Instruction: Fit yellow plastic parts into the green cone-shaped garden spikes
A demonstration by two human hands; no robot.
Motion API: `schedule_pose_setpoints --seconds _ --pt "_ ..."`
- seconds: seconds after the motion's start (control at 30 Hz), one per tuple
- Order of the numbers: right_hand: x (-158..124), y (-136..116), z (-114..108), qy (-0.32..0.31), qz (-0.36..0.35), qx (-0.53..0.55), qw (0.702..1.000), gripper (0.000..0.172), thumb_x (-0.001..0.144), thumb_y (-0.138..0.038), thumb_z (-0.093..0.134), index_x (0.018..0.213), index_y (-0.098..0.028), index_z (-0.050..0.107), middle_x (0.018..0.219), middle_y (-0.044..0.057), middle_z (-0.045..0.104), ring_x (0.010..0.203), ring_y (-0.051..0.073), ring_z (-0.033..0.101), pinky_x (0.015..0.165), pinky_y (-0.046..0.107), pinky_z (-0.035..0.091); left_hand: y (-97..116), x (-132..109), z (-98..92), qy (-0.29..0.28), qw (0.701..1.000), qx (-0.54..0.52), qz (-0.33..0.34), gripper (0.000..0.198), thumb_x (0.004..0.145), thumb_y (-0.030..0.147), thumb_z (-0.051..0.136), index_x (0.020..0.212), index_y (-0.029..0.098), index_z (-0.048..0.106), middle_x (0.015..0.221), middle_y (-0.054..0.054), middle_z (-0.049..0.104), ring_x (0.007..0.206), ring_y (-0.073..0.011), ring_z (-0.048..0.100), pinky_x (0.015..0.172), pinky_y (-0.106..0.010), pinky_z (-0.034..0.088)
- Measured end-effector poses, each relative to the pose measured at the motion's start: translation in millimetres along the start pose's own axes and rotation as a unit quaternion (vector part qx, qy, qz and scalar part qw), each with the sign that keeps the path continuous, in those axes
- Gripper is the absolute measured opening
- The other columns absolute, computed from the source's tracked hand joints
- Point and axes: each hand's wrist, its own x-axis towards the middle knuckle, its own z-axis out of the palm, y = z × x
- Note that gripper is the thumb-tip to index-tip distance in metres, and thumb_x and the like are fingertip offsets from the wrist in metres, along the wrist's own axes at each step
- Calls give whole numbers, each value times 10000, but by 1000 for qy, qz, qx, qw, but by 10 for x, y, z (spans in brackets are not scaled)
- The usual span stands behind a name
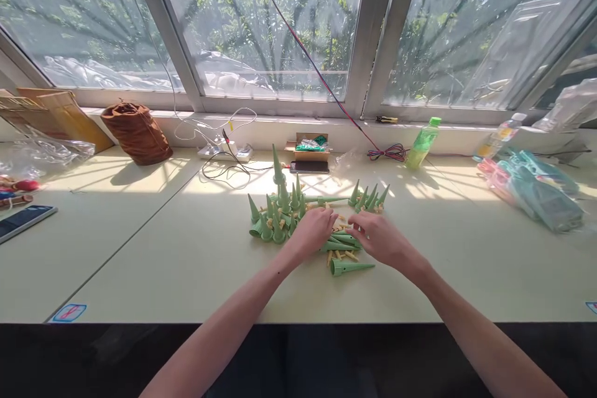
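Many green plastic cones lie and stand in the middle of the pale table [186,261]. One group of upright cones [275,214] is at the left, a smaller group [369,197] at the right, and a single cone [352,267] lies on its side nearest me. Small tan pegs [342,255] are scattered among them. My left hand [314,230] rests palm down on the pile, fingers curled over lying cones. My right hand [377,235] reaches in from the right, its fingers pinched at a small piece I cannot make out.
Along the window sill stand a brown bundle [137,132], a power strip with cables [224,150], a small cardboard box [311,146], a dark phone [308,166] and a green bottle [423,143]. Plastic-wrapped teal and pink goods [532,189] lie at the right. A tablet [25,221] lies at the left.
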Motion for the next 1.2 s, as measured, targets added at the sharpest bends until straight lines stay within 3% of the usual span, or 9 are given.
schedule_pose_setpoints --seconds 0.2,0.3,0.4,0.5,0.73,0.9,1.07,1.2 --pt "-381 -59 113 -35 -78 82 993 164 871 -357 665 977 -234 635 912 53 614 833 218 609 695 321 500 23 39 -35 1 998 -33 47 322 991 286 389 846 157 646 808 -76 665 750 -193 629 681 -280 457" --pt "-446 -43 251 -35 -87 90 992 200 833 -310 715 1002 -243 633 945 58 592 842 221 610 710 333 524 3 45 22 -6 995 -68 79 292 972 287 437 884 173 691 847 -71 695 829 -195 648 756 -284 475" --pt "-428 -27 360 -18 -84 85 993 102 850 -247 693 931 -227 633 925 54 573 832 213 598 713 334 524 -32 27 95 6 993 -93 76 273 962 274 458 925 180 711 906 -70 716 900 -206 648 797 -299 480" --pt "-377 -44 389 -15 -93 80 992 11 892 -211 637 895 -212 627 925 48 566 855 203 582 728 327 515 -62 6 139 36 989 -124 72 263 961 264 461 950 178 709 929 -62 717 906 -198 645 804 -297 481" --pt "-276 -108 353 -7 -130 68 989 51 903 -183 599 888 -203 643 885 62 592 856 214 575 710 326 495 -59 -35 121 110 977 -173 53 343 1002 324 393 911 160 681 905 -64 698 842 -171 633 780 -282 475" --pt "-171 -44 113 -15 -121 103 987 102 934 -256 573 879 -207 645 851 38 608 779 171 588 689 283 469 -39 -61 105 183 948 -257 30 486 1027 397 284 909 154 688 900 -72 712 849 -178 654 785 -303 495" --pt "189 46 -167 62 -89 85 990 138 943 -290 564 922 -187 652 824 34 610 702 139 557 665 259 431 -20 -101 80 250 916 -312 24 525 1030 425 222 1007 147 667 960 -93 707 902 -188 654 824 -329 511" --pt "453 85 -33 94 -118 88 985 194 963 -331 527 903 -182 634 853 44 611 707 135 547 673 252 433 4 -136 54 250 926 -282 33 395 1011 422 326 1201 157 549 1014 -91 672 888 -173 628 828 -316 503"
